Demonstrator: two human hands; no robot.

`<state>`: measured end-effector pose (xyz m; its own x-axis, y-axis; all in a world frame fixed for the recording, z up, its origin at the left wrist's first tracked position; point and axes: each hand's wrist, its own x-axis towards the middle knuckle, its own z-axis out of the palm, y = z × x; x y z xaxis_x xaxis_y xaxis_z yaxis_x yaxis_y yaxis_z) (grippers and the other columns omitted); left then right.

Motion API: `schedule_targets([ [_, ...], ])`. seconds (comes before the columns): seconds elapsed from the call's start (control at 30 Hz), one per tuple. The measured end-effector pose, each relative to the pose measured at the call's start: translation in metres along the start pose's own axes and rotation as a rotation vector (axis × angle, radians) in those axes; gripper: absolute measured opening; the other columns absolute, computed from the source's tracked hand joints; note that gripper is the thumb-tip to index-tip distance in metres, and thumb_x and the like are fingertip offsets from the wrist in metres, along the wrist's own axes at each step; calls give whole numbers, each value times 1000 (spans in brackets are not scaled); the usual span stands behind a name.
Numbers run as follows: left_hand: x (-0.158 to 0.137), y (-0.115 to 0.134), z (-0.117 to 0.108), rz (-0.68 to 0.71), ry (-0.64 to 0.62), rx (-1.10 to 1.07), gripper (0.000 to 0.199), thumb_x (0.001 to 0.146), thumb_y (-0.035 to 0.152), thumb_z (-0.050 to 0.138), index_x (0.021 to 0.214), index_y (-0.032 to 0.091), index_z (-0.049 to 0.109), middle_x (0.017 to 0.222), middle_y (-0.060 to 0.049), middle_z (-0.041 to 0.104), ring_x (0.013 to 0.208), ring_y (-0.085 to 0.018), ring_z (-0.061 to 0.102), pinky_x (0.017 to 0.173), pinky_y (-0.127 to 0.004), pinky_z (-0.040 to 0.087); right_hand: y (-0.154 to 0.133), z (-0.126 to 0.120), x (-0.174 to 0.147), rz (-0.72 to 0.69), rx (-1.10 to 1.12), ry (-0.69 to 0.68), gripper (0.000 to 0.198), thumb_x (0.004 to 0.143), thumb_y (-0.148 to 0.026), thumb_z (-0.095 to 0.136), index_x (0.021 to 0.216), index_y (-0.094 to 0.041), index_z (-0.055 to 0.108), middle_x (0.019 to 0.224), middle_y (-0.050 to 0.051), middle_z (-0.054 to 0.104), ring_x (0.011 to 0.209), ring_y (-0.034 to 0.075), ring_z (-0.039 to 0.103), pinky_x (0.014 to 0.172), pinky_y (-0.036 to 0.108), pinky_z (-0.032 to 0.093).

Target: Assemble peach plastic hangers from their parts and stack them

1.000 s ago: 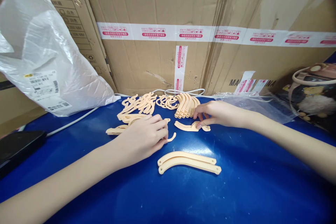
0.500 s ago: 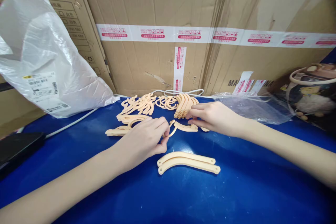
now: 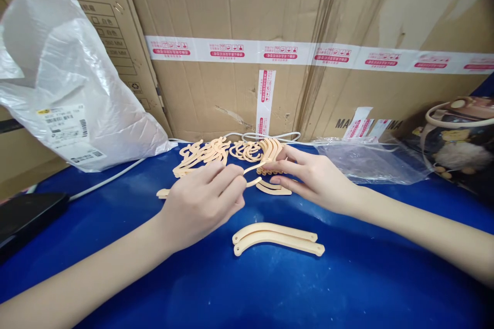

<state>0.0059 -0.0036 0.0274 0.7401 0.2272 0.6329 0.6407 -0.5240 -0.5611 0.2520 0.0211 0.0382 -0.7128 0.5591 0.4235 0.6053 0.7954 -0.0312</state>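
My left hand [image 3: 206,200] is closed in a pinch on a thin, curved cream plastic hanger part [image 3: 253,167]. Two slender ends of it stick out to the right of the fingers; the rest is hidden. At its right end, my right hand [image 3: 309,175] has thumb and fingers apart, the fingertips close to or touching the part. Behind those fingers stands a row of curved hanger arms [image 3: 272,148]. Under the right hand lie more curved arms [image 3: 275,189]. Nearer to me, two long hanger arms [image 3: 276,239] rest side by side on the blue table [image 3: 247,293].
Piles of hook-shaped parts [image 3: 206,151] lie at the back. A white plastic bag [image 3: 88,92] leans at left, above a black device [image 3: 34,221]. Cardboard boxes [image 3: 216,97] wall off the back. Clear plastic film [image 3: 370,162] and a dark bag [image 3: 459,144] are at right.
My left hand has risen slightly with the curved part. My right hand has shifted a little left, toward that part's end, and its fingers have spread.
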Motion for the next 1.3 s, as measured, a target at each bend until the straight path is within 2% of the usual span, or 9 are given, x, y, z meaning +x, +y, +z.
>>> schedule_targets([
  [0.13, -6, 4, -4, 117, 73, -68, 13, 87, 14, 57, 81, 24, 62, 91, 1, 71, 74, -16, 62, 69, -29, 50, -10, -5, -1, 46, 103, 13, 31, 97, -41, 43, 100, -20, 65, 94, 6, 61, 81, 16, 58, 71, 28, 44],
  [0.3, -10, 21, -11, -54, 5, -120, 22, 92, 12, 52, 78, 25, 63, 90, 2, 72, 76, -18, 63, 71, -35, 49, -13, -7, -2, 156, 232, -37, 28, 92, -43, 53, 104, -19, 62, 64, -3, 58, 56, 11, 50, 56, 24, 35],
  [0.43, -7, 13, -7, 133, 149, -80, 19, 90, 12, 54, 78, 23, 63, 89, 2, 71, 71, -15, 61, 63, -31, 47, -9, -2, -1, 148, 416, -191, 23, 95, -35, 49, 98, -20, 67, 74, 0, 64, 64, 11, 55, 61, 24, 36],
  [0.57, -2, 0, -1, 231, 234, -55, 9, 85, 11, 61, 79, 18, 62, 91, -1, 71, 70, -15, 61, 61, -29, 48, -5, 11, 0, 284, 744, -261, 29, 89, -44, 57, 84, -16, 63, 63, -4, 53, 57, 9, 44, 55, 23, 33],
  [0.7, 0, -3, 4, 111, 104, -11, 6, 84, 10, 63, 87, 14, 62, 94, -6, 72, 77, -20, 65, 66, -31, 51, -10, 30, -3, 457, 1083, -229, 32, 82, -46, 65, 77, -16, 56, 66, -3, 53, 55, 7, 40, 50, 21, 31],
  [0.87, 2, 1, 7, -101, -42, -116, 16, 89, 10, 50, 101, 12, 60, 102, -9, 68, 89, -24, 64, 72, -35, 49, -19, 48, -9, 599, 1330, -34, 34, 79, -46, 68, 77, -18, 50, 57, -7, 45, 45, 4, 31, 41, 19, 22],
  [1.0, 7, 10, -3, -219, -202, -418, 12, 93, 22, 46, 95, 16, 55, 84, -2, 64, 75, -18, 61, 61, -30, 43, -19, 49, -9, 617, 1346, 49, 32, 79, -45, 69, 83, -18, 52, 54, -10, 37, 43, 3, 26, 39, 19, 19],
  [1.17, 14, 21, -24, -144, -567, -729, 26, 95, 38, 44, 77, 20, 48, 73, 2, 54, 65, -16, 51, 54, -28, 32, -24, 42, -13, 572, 1226, 43, 30, 80, -43, 67, 78, -16, 56, 62, -5, 50, 50, 5, 37, 44, 20, 28],
  [1.3, 8, 26, -28, -136, -703, -818, 24, 92, 38, 49, 76, 20, 44, 74, 2, 52, 66, -15, 49, 55, -27, 29, -28, 37, -23, 593, 1185, -4, 30, 83, -43, 63, 78, -14, 60, 60, -4, 50, 50, 6, 39, 45, 21, 30],
])
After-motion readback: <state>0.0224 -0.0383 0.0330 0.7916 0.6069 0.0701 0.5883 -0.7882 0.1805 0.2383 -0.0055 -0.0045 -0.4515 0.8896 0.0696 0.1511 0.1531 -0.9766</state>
